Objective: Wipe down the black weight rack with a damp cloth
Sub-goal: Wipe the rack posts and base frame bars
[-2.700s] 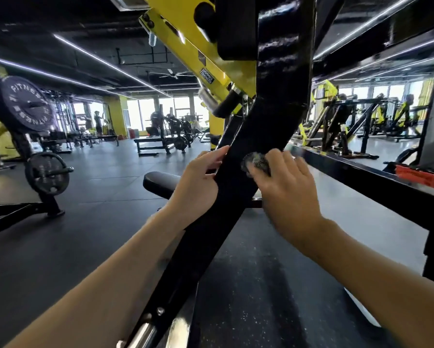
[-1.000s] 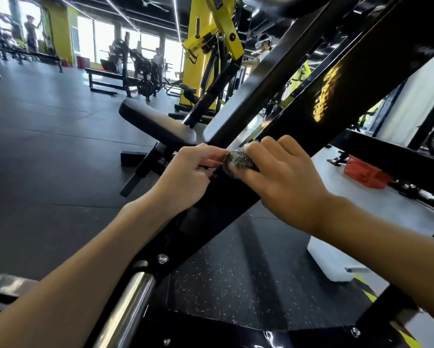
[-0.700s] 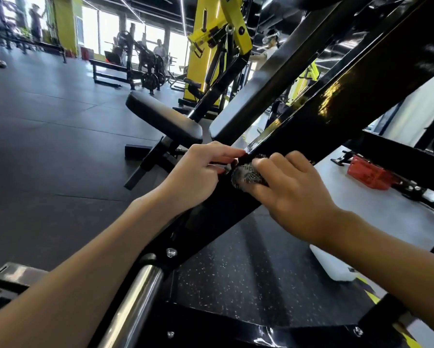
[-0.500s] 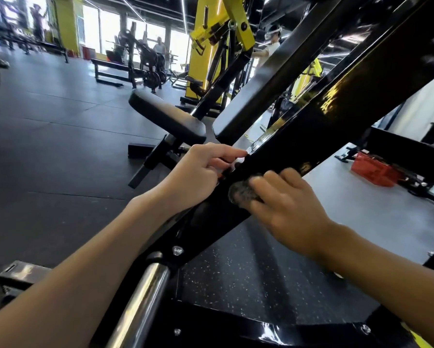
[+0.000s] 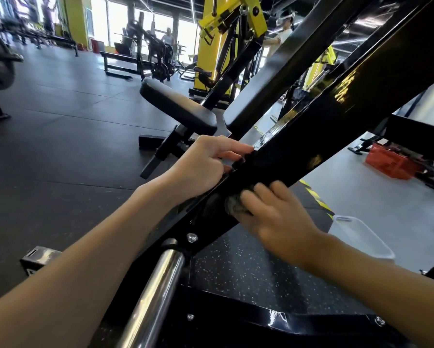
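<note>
- Cloth, a small grey wad, sits under the fingertips of the right hand. That hand's grip is curled over it and presses it to the lower face of the slanted beam of the black weight rack. The hand is blurred, so I cannot tell how firm the hold is.
- Slipping looks the main risk: so small a wad could shoot out on glossy, wet paint and drop to the floor.
- The left hand has its grip closed on the beam's upper edge, just above; a stroke upward could knock the two hands together.
- A stroke downward heads for the bolt and the chrome bar, where the fabric may snag.
- Streaks may remain along edges that the wad misses.
</note>
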`<state>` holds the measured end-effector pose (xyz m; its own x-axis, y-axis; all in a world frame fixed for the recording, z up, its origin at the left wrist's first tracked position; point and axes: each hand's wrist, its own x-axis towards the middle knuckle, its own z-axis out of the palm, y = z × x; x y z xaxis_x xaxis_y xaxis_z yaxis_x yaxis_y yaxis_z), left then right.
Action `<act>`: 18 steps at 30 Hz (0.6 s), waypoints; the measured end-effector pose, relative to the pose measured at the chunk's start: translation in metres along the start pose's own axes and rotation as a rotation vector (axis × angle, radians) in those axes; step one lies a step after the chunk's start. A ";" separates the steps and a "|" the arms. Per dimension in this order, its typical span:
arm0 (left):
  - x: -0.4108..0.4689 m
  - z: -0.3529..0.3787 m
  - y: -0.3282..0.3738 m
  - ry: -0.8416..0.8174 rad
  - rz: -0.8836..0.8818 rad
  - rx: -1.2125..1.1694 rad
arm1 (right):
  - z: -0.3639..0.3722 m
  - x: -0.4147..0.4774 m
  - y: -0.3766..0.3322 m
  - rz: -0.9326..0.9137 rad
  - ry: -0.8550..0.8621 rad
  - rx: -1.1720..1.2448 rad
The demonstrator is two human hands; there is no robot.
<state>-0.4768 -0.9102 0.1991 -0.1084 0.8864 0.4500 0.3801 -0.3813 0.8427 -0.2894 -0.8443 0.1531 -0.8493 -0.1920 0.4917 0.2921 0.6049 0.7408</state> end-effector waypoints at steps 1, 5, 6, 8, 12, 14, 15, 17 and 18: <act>0.000 -0.002 -0.002 -0.006 -0.012 0.009 | 0.000 -0.006 -0.002 -0.078 -0.042 0.010; -0.003 -0.003 -0.008 0.012 -0.073 0.107 | 0.003 0.017 -0.001 0.019 0.035 0.029; -0.004 -0.003 -0.008 0.017 -0.083 0.112 | 0.004 0.021 -0.005 0.076 0.054 0.050; -0.005 -0.004 -0.008 0.015 -0.103 0.096 | 0.010 0.013 -0.016 0.036 0.015 0.059; -0.009 -0.005 -0.005 0.010 -0.134 0.064 | 0.013 0.001 -0.017 -0.206 -0.124 0.055; -0.009 -0.005 -0.005 0.014 -0.128 0.070 | 0.015 0.018 -0.020 -0.112 -0.081 0.068; -0.009 -0.005 -0.006 0.012 -0.128 0.077 | 0.015 0.025 -0.023 -0.053 -0.070 0.086; -0.010 -0.006 -0.007 0.000 -0.125 0.073 | 0.018 0.021 -0.032 -0.081 -0.102 0.093; -0.011 -0.007 -0.008 -0.009 -0.124 0.062 | 0.021 0.014 -0.035 -0.169 -0.141 0.089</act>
<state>-0.4851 -0.9186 0.1892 -0.1501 0.9282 0.3404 0.4203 -0.2518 0.8718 -0.3210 -0.8523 0.1245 -0.9378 -0.1904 0.2903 0.1057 0.6399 0.7611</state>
